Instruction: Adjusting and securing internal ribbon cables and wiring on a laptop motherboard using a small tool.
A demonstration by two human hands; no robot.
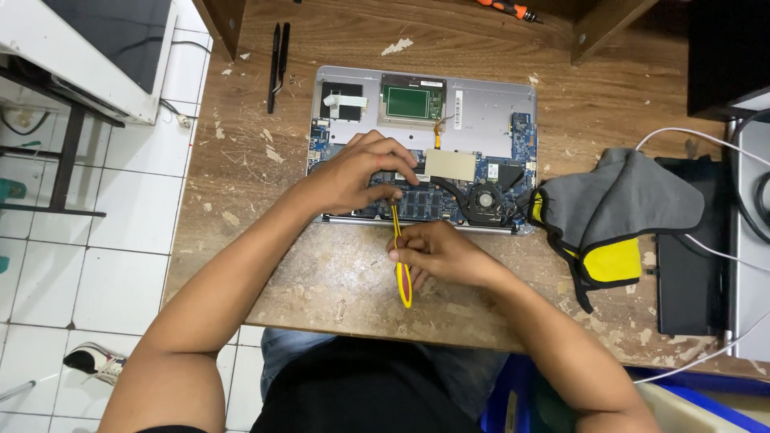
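An opened laptop lies upside down on the worn wooden table, its blue circuit board, fan and silver shield exposed. My left hand rests on the board's near left part, fingers curled and pinching around the tip of a tool. My right hand grips a yellow and red screwdriver by its handle, the shaft pointing up into the board just under my left fingertips.
Black tweezers lie at the back left of the table. A grey and yellow cloth bag sits right of the laptop, beside a black flat device with white cables. An orange tool lies at the far edge.
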